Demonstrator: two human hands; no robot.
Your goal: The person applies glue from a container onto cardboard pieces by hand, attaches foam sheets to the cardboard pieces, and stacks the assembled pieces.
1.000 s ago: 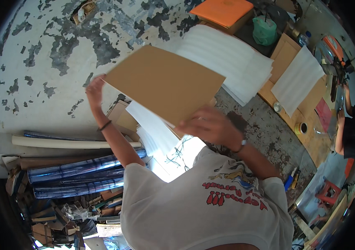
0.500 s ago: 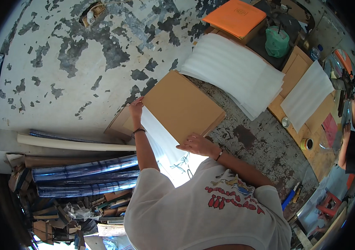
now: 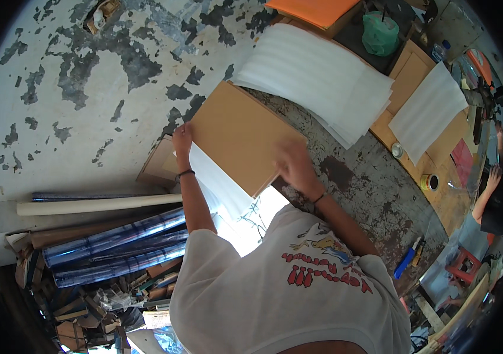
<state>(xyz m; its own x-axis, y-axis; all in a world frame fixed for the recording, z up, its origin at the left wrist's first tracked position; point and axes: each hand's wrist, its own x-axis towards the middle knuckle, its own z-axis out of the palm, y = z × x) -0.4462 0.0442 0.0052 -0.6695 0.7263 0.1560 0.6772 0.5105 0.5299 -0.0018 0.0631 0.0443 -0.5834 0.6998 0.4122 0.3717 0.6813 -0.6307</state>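
Now that the brown board [image 3: 236, 133], aloft in both hands a second ago, lies down flat, the handling seems to have passed from carrying to work along its edges. At its left corner the left grip [image 3: 183, 138] stays, fingers bent against the rim; whether they pinch it cannot be told. The board sits between the hands, seemingly on other sheets. By its right edge the right grip [image 3: 298, 168], at the near corner half a second ago, is blurred by motion; how far it opens, and whether it has hold of anything, is unclear.

Leftmost, shiny blue film rolls [image 3: 115, 248] lie beneath a smooth cream tube [image 3: 98, 205]. The board itself is matt, stiff and four-cornered. Further right, soft white foam sheets [image 3: 316, 82] spread in a limp, ribbed stack over the scuffed, paint-worn counter [image 3: 375, 203], with a smooth wooden panel [image 3: 440, 206] beyond.
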